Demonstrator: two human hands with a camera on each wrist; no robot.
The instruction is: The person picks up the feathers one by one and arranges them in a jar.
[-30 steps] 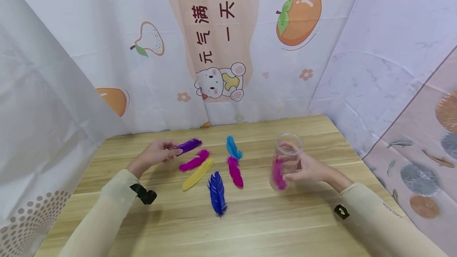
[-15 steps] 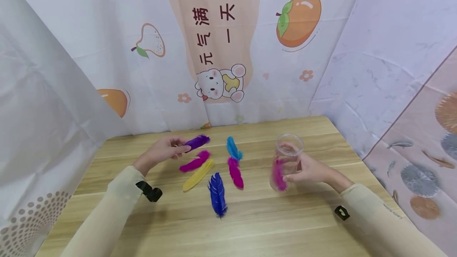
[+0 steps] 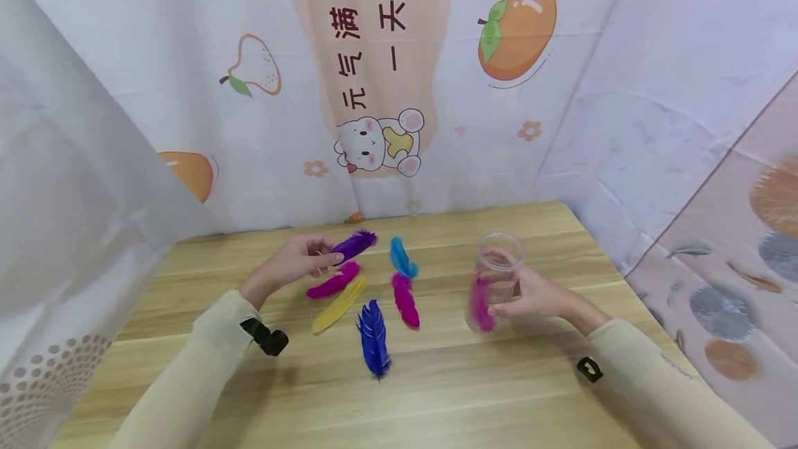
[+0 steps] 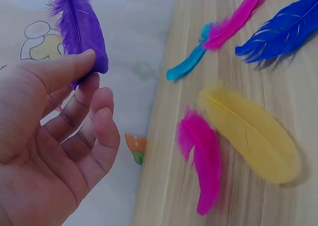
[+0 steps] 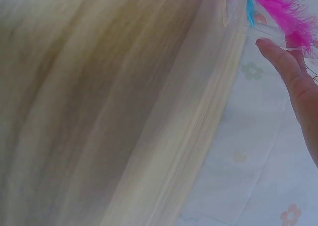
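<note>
In the head view my left hand [image 3: 291, 265] holds a purple feather [image 3: 357, 244] by one end, between thumb and forefinger. The left wrist view shows this purple feather [image 4: 82, 27] with its fluffy end upward, the other fingers loosely bent. On the right, my right hand [image 3: 535, 296] grips a tall clear plastic cup [image 3: 494, 281] round its side. Inside it a pink feather [image 3: 481, 305] leans against the wall. Nearest the left hand lie a magenta feather [image 3: 335, 283] and a yellow feather [image 3: 339, 306].
Further across the wooden table [image 3: 436, 393] lie a light blue feather [image 3: 401, 257], another magenta feather [image 3: 406, 302] touching its end, and a dark blue feather [image 3: 373, 339]. A printed curtain [image 3: 262, 151] hangs right behind the table's back edge.
My left hand has carried the purple feather to the right, past the magenta one. My right hand and the cup have stayed in place, and the view has shifted slightly.
</note>
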